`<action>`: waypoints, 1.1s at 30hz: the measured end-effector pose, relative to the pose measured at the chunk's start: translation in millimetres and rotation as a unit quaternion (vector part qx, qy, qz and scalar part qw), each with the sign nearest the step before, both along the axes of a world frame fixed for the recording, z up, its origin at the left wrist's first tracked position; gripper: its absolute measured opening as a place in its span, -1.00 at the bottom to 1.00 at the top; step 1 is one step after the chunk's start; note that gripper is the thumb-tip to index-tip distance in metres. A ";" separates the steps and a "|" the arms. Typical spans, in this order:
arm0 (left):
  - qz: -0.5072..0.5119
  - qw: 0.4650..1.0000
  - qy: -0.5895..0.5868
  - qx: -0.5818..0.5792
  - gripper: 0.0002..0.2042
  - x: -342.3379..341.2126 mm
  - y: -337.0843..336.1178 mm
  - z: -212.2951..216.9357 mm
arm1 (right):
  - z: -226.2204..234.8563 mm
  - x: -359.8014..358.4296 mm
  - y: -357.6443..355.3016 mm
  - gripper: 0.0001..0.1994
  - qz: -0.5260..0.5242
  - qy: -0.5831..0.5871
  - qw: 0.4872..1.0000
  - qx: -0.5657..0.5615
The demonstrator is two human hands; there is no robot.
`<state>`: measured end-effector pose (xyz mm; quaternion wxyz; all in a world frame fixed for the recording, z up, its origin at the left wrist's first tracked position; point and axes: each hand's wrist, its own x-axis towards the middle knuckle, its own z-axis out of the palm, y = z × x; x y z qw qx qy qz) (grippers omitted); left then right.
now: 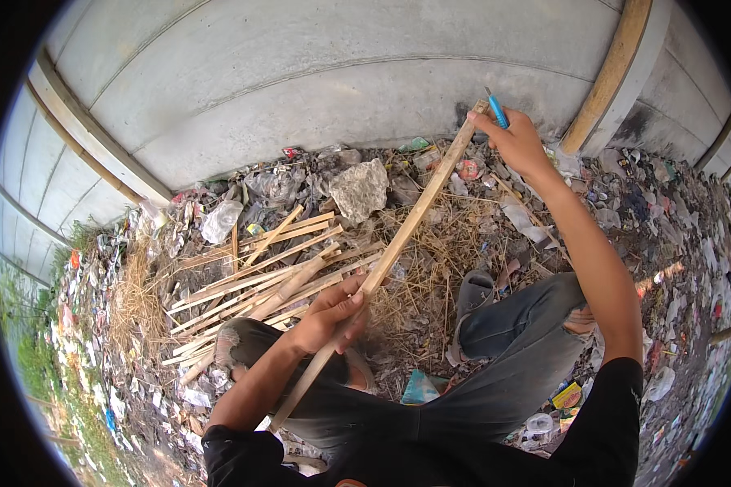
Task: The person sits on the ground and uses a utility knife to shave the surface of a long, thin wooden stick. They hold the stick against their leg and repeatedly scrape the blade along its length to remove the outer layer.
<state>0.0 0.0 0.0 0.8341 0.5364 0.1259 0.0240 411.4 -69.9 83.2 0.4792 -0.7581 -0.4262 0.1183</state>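
My left hand (323, 322) is wrapped around the lower part of a long, pale wooden strip (414, 221), which slants from beside my thigh up toward the right. At the strip's far end, my right hand (518, 146) is closed on a blue utility knife (497, 112), its blade pointing up and away. The right thumb lies against the edge of the strip near its tip. Beyond my left hand, a loose pile of similar wooden strips (256, 286) rests on the ground, most of them lying roughly side by side.
A pale rock (359, 191) sits beyond the pile. Litter and dry straw (134, 296) cover the ground around me. A grey panel wall (341, 89) with posts (609, 77) closes off the far side. My bent knees (536, 316) flank the working space.
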 end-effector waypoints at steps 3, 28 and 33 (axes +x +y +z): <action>0.027 0.999 0.011 0.026 -0.53 9.4 -9.1 -3.3 | -17.3 -22.8 -1.3 -0.56 0.049 0.182 0.982 -0.006; 0.213 0.970 0.013 0.116 -0.60 23.8 -12.2 -6.5 | -45.0 -132.2 22.1 -0.41 0.322 -0.150 0.918 -0.178; 0.157 0.985 0.039 0.064 -0.60 17.8 -14.3 -11.9 | -62.6 -70.0 47.3 -0.32 0.184 -0.151 0.950 -0.202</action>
